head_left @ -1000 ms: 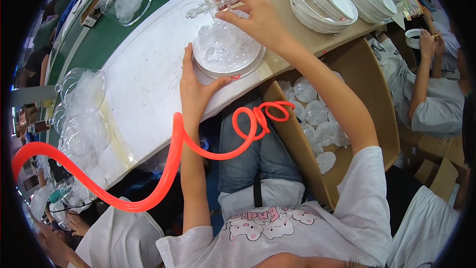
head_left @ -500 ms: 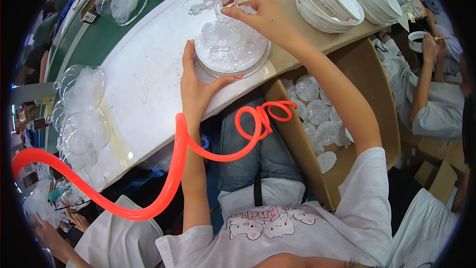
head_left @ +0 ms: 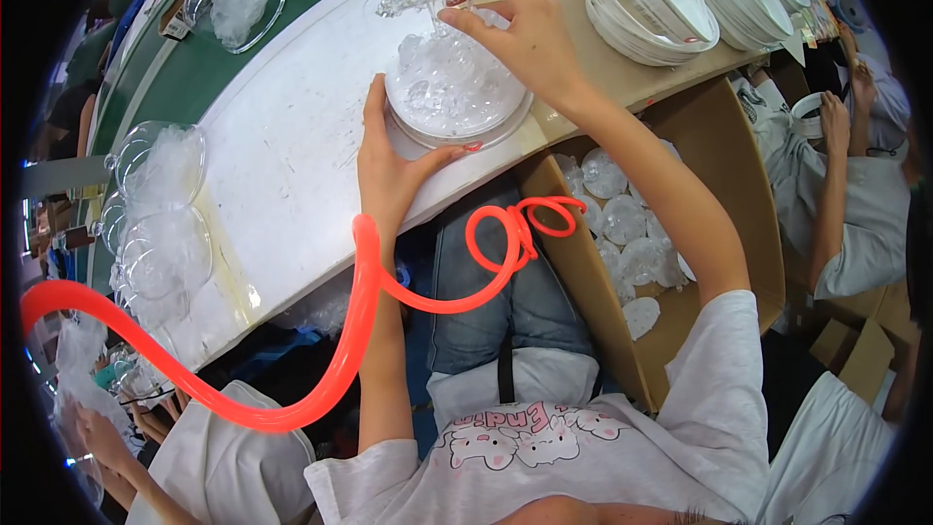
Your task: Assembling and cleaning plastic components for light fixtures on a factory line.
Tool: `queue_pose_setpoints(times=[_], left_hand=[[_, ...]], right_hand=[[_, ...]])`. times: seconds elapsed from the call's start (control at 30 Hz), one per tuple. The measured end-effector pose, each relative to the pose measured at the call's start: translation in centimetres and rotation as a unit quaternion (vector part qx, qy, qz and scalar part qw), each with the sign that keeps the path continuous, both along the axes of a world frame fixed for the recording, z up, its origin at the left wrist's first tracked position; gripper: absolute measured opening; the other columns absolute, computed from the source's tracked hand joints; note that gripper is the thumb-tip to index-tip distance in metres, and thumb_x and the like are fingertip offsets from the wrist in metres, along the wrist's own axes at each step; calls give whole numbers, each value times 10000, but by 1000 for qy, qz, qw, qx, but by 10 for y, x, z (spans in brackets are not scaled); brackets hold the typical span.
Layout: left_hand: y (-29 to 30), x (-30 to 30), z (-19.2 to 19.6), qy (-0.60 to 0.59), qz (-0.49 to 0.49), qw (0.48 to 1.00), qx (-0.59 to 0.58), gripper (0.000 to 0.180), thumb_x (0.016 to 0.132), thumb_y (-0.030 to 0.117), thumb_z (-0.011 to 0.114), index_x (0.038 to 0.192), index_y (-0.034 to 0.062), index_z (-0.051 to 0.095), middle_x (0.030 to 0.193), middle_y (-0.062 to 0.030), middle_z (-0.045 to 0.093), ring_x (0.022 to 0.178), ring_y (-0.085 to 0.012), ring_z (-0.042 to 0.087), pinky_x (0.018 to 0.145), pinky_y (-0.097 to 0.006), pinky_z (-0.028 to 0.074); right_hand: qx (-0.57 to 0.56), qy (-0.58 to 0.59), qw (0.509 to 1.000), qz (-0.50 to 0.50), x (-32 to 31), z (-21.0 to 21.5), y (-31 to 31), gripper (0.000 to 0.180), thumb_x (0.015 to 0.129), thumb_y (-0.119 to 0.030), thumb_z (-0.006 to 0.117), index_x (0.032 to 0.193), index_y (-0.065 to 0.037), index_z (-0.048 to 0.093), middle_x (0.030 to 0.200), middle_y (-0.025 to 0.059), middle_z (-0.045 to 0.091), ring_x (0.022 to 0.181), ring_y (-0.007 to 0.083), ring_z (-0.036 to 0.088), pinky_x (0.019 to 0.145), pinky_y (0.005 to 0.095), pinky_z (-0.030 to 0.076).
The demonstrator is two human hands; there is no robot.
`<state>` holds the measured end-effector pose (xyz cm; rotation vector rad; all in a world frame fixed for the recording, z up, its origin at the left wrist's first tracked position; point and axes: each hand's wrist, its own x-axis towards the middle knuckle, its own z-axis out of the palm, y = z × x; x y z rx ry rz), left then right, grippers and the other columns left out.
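Note:
A clear cross (head_left: 425,8) with ornate ends stands on a round white base (head_left: 505,126) heaped with clear, ice-like pieces (head_left: 452,83). My right hand (head_left: 530,34) pinches the cross's right arm between thumb and fingers. Around the near left rim of the base curves my left hand (head_left: 394,160), its thumb along the front edge and its fingers up the left side. Both the base and my left wrist are by the edge of the white tabletop (head_left: 282,146). Where the cross's foot meets the pieces is partly hidden.
A red coiled air hose (head_left: 340,360) crosses before my left forearm. Stacked white rings (head_left: 646,0) stand at the back right. A cardboard box (head_left: 724,194) of clear discs (head_left: 622,219) sits right of my legs. Clear domes (head_left: 160,170) line the left; other people work both sides.
The cross and base have shifted slightly to the right, and both my hands have gone with them, keeping their hold. At the right, another person's hand holding a white ring has lowered.

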<state>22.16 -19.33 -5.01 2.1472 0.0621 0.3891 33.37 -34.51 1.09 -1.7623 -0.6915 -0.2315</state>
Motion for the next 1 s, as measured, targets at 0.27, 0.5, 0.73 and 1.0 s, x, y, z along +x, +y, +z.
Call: queue_pose_setpoints(times=[0.27, 0.5, 0.73, 1.0], left_hand=[[1, -2, 5, 24, -1, 999, 34, 1005, 499, 229, 844, 1319, -1, 311, 1324, -217, 386, 1219, -325, 398, 991, -348, 344], [0, -2, 6, 32, 0, 999, 7, 1013, 499, 252, 846, 1320, -3, 309, 1332, -218, 376, 1227, -323, 389, 994, -351, 341], [1, -1, 6, 33, -3, 999, 26, 995, 506, 236, 843, 1313, -7, 315, 1341, -216, 364, 1259, -318, 346, 1010, -352, 323], [2, 0, 2, -25, -7, 998, 61, 938, 508, 199, 844, 1293, 8, 368, 1319, -191, 413, 1200, -282, 432, 986, -335, 347]], right_hand=[[-26, -9, 1000, 2, -4, 4, 2, 305, 781, -154, 654, 1054, -57, 558, 997, 57, 620, 879, 149, 612, 807, 300, 500], [-22, -23, 999, -25, -8, 3, 5, 303, 780, -162, 656, 1048, -58, 559, 991, 65, 625, 869, 174, 625, 807, 306, 499], [-34, -38, 998, -28, 0, -6, 2, 304, 786, -177, 651, 1056, -75, 554, 997, 64, 624, 866, 192, 627, 797, 316, 507], [-43, -59, 997, -17, 6, -14, -2, 339, 779, -185, 657, 1079, -83, 535, 1006, 65, 620, 863, 202, 628, 778, 317, 513]])
